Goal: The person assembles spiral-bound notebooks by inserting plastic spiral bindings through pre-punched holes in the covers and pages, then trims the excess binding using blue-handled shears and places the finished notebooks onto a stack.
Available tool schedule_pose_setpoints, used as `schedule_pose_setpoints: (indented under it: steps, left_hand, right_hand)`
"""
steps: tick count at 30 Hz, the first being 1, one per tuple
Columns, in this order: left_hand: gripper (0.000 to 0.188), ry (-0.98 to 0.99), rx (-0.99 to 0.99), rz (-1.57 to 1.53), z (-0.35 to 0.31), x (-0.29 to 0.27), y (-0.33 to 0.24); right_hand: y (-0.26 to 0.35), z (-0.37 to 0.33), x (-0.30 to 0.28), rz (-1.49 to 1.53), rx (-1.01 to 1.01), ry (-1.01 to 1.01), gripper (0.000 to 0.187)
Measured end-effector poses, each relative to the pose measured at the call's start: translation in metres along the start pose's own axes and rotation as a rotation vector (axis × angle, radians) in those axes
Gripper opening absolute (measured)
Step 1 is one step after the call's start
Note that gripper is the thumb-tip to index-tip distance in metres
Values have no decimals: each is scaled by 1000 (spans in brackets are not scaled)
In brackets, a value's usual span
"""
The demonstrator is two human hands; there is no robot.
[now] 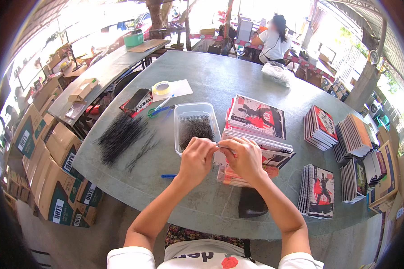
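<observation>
Over the middle of the table (pixel 202 204), in the head view, the left hand (pixel 197 157) and the right hand (pixel 244 154) meet fingertip to fingertip, between the near right part of the tub (pixel 177 130) and the near left part of the notebooks (pixel 258 119). Both hands look pinched, thumb against forefinger, on a small piece (pixel 218 145), greyish and mostly hidden by the fingers; I cannot tell what it is. Small black coils (pixel 196 125) lie in the tub, just beyond the left hand, and long coils (pixel 121 139) lie in a heap farther left. For work this fine, it seems best that one hand holds firm while the other makes short, slow moves, with the fingertips close together and the meeting point in plain sight. Light pressure should do, as a thin piece could bend or spring away. The tub is close enough to be knocked by the left knuckles, and the stacked notebooks might slide if the right hand leans on them. The pen (pixel 168 176), near the left forearm, could be brushed; the scissors (pixel 153 112), farther off on the left, look safely clear.
</observation>
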State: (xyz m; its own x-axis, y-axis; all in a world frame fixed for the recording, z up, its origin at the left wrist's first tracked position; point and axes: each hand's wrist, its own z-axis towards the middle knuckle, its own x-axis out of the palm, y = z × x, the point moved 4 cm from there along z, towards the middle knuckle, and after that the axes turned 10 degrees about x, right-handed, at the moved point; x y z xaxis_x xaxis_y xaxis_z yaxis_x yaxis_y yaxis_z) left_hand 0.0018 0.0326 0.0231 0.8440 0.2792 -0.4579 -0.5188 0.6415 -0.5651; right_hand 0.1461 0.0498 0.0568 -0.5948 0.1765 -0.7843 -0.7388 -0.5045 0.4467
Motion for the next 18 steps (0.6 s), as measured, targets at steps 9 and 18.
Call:
schedule_pose_setpoints:
  steps: [9,18]
  left_hand:
    - [14,141,-36,-174,14,-10,0]
    - [31,266,-266,-135,15,-20,16]
  right_hand:
    - [0,-1,-3,59,-106,-5,16]
    - [-2,5,-1,-23,-48,6,14]
